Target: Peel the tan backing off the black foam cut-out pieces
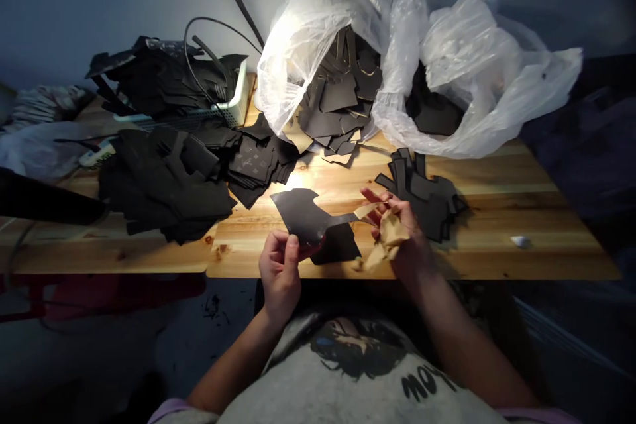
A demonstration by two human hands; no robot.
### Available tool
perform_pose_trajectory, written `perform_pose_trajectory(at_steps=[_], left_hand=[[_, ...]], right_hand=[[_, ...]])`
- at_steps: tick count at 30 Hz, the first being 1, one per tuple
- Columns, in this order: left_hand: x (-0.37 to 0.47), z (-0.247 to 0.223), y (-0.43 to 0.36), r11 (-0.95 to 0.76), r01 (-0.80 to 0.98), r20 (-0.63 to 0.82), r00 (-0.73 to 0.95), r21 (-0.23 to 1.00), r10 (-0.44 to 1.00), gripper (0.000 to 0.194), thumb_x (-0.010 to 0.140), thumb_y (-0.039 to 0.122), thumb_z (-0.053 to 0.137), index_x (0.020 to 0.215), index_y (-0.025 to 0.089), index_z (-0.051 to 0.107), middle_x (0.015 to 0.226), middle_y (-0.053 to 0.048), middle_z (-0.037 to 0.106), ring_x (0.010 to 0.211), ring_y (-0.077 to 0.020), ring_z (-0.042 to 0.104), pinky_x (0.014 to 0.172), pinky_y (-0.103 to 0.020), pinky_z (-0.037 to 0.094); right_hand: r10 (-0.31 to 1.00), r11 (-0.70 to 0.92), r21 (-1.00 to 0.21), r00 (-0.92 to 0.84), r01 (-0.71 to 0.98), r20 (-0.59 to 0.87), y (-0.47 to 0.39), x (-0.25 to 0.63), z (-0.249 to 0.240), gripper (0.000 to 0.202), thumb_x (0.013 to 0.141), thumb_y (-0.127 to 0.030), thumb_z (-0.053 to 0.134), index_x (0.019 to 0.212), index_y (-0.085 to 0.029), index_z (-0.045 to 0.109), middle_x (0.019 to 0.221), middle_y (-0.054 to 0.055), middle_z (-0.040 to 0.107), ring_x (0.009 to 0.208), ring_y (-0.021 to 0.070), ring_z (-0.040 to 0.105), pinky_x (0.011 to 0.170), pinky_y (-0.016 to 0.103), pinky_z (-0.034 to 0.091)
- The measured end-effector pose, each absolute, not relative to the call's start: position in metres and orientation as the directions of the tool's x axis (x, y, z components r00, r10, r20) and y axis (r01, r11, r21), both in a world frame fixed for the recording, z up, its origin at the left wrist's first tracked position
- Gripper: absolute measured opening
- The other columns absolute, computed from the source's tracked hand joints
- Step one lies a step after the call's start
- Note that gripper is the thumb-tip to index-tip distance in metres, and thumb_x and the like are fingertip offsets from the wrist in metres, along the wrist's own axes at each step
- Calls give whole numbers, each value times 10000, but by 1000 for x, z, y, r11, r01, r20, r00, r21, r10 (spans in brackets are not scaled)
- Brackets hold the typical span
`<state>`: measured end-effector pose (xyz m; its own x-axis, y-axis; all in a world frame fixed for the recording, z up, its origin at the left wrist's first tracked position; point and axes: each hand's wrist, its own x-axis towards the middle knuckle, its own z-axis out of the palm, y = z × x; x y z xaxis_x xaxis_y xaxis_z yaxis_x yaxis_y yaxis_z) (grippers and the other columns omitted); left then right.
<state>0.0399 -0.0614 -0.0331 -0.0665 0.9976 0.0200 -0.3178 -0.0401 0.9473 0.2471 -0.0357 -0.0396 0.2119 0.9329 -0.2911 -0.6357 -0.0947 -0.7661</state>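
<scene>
My left hand (282, 266) pinches the lower edge of a black cut piece (301, 215), thumb on top, and holds it over the table's front edge. The piece narrows into a strip toward the right, where a tan paper-like layer shows at its end. My right hand (405, 232) is closed around crumpled tan backing paper (392, 238), with its fingers near that strip end; whether they also grip the strip I cannot tell. Partly covered by the held piece, another black piece (340, 245) lies flat on the wood.
Stacked black pieces (169, 185) cover the left of the wooden table (517, 199); a smaller pile (430, 202) lies right of my hands. Behind stand two white plastic bags (298, 40) with black pieces inside. A filled basket (241, 96) and a dark lamp-like tube (50, 199) are at left.
</scene>
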Motion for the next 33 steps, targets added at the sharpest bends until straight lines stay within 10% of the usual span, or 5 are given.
perform_pose_trajectory(at_steps=[6, 11, 17, 21, 33], left_hand=[[31, -29, -53, -22, -259, -19, -154, 966, 988, 431, 843, 514, 777, 822, 181, 504, 637, 4, 705, 578, -196, 736, 584, -264, 630], [8, -36, -46, -150, -62, 123, -320, 987, 939, 380, 826, 473, 801, 848, 162, 584, 629, 37, 677, 586, -195, 740, 596, -263, 637], [8, -68, -62, -540, 517, 656, -56, 664, 753, 199, 902, 206, 737, 1096, 172, 705, 1085, -82, 758, 998, -211, 747, 883, -343, 641], [18, -85, -74, -653, 665, 791, 152, 362, 593, 457, 839, 99, 790, 1270, 155, 648, 1137, -112, 747, 1010, -213, 744, 899, -305, 633], [11, -112, -81, -689, 584, 696, 272, 429, 664, 458, 889, 97, 728, 1325, 192, 627, 1223, -122, 712, 1026, -224, 744, 914, -304, 632]], right_hand=[[959, -203, -851, 79, -484, -274, -77, 312, -31, 292, 809, -466, 685, 836, -277, 464, 477, -112, 220, 389, 97, 159, 297, 152, 160], [933, -331, -915, -66, 231, -354, -173, 370, -60, 318, 899, -486, 628, 781, -192, 650, 634, 3, 520, 547, 115, 441, 505, 224, 360], [792, -443, -336, 186, 831, -582, -233, 403, -148, 282, 807, -386, 553, 636, -179, 641, 549, 81, 605, 558, 240, 599, 566, 319, 425], [861, -351, -453, 93, 819, -500, -231, 378, -133, 274, 868, -395, 586, 691, -196, 650, 678, 87, 682, 681, 262, 673, 634, 329, 472], [958, -60, -955, 285, 291, 27, -106, 229, -78, 190, 866, -367, 740, 904, -187, 691, 809, 35, 711, 628, 138, 646, 539, 222, 505]])
